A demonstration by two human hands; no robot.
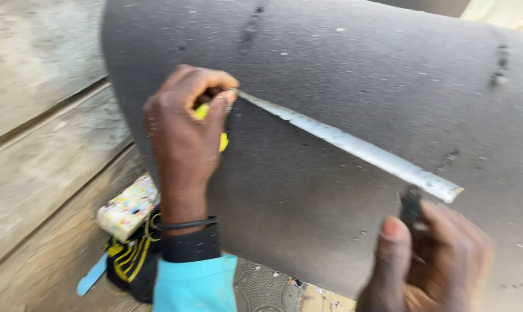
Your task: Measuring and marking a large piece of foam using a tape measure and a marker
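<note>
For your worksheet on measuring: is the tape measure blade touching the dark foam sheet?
Touching. The head view shows the tape measure blade lying flat across the dark foam sheet, with no gap, pulled out from the case in the left hand.

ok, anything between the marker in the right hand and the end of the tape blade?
Nothing visible. The right hand holds a dark marker just below the tape blade end, bare grey foam sheet between. The left hand pins the tape case.

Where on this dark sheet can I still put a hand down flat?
The dark foam sheet is bare above the tape blade, and in the wedge below it between both hands. It is crowded at the left hand holding the tape case and the right hand by the blade's tip.
</note>
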